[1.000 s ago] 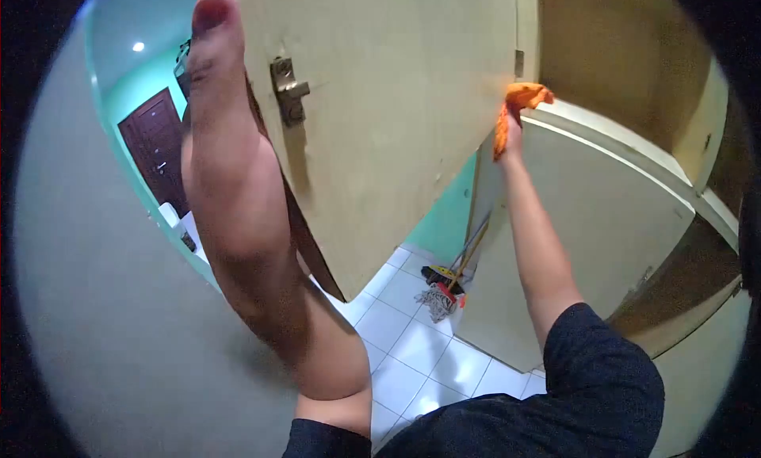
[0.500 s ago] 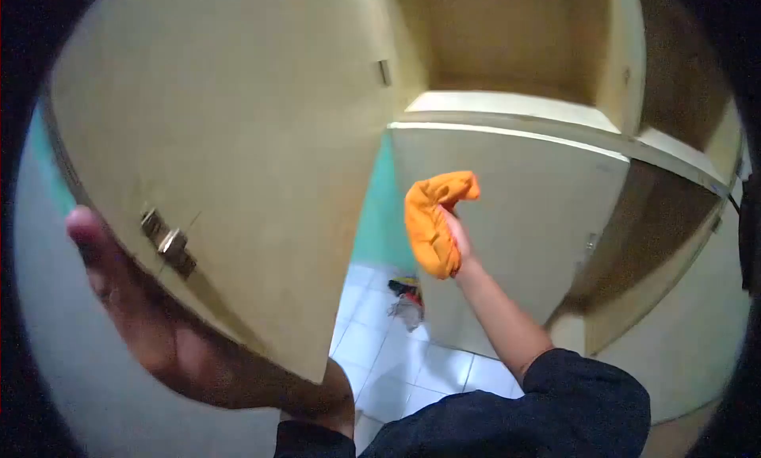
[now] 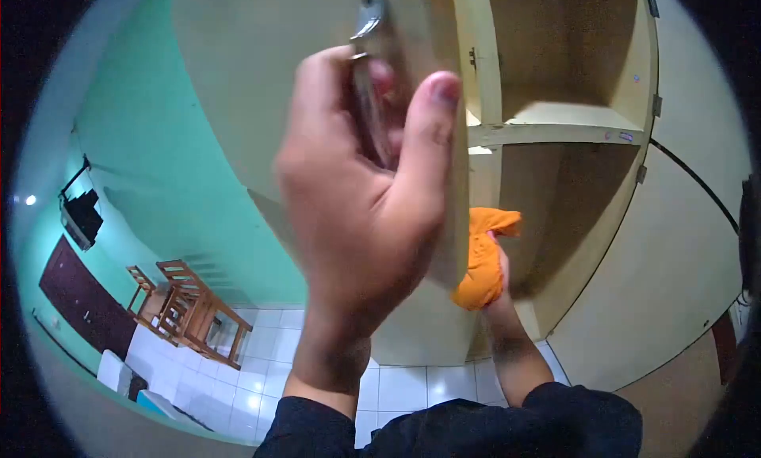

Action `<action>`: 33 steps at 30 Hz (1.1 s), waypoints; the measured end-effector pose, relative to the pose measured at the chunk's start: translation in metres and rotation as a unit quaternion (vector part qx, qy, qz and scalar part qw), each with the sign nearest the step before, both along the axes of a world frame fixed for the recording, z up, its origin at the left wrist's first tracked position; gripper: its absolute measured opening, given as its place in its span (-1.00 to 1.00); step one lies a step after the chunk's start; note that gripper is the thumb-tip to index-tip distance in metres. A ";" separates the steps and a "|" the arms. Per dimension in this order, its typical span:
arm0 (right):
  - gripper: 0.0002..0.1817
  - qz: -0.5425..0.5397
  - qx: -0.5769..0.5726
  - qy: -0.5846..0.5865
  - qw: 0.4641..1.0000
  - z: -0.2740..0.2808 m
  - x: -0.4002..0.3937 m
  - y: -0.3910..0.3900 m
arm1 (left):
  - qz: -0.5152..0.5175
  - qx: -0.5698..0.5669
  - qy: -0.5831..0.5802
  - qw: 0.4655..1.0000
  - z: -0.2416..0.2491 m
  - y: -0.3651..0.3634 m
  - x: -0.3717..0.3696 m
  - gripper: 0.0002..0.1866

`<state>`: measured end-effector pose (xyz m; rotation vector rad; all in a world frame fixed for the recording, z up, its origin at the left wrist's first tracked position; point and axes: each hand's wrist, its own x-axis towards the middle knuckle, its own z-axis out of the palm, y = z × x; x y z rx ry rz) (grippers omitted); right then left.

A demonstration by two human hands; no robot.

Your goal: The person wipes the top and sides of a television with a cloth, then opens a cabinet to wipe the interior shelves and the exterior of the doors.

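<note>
My left hand (image 3: 361, 181) has its fingers curled round the metal handle (image 3: 371, 101) on the outer face of a cream cabinet door (image 3: 246, 85). The thumb points up beside the door's edge. Lower right, behind that edge, my right hand (image 3: 501, 264) holds an orange cloth (image 3: 482, 260) bunched over its fingers. Part of the cloth is hidden by the door. Behind the cloth are the cabinet's lower compartment (image 3: 555, 212) and, above it, a shelf (image 3: 567, 113).
Wooden chairs (image 3: 194, 307) stand at the left by the green wall (image 3: 206, 181). A dark door (image 3: 87, 299) and a wall-mounted black screen (image 3: 82, 219) are farther left. Another cabinet door (image 3: 642, 276) stands open at the right, above the white tiled floor (image 3: 400, 383).
The near door has swung toward closed, and my left hand has gone from its edge to the handle. The view has turned, showing the room at left. The cloth stays in my right hand.
</note>
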<state>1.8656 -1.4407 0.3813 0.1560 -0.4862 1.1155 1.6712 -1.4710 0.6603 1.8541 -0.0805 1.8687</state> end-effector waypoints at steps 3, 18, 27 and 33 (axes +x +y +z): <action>-0.58 -0.030 -0.012 -0.016 0.999 0.015 0.010 -0.022 | 0.092 0.028 0.054 0.994 0.015 0.018 0.036 -0.84; -0.58 -0.299 0.026 -0.029 0.954 0.035 0.085 -0.055 | -0.028 -0.002 0.106 0.994 -0.011 0.114 0.168 -0.66; -0.55 -0.692 -0.002 -0.102 0.715 0.209 0.022 -0.008 | 0.296 0.111 0.046 0.948 -0.005 0.225 0.063 -0.69; -0.79 -0.893 0.081 -0.402 0.183 0.270 0.044 0.092 | 0.489 -0.020 0.023 0.872 -0.013 0.317 -0.025 -0.34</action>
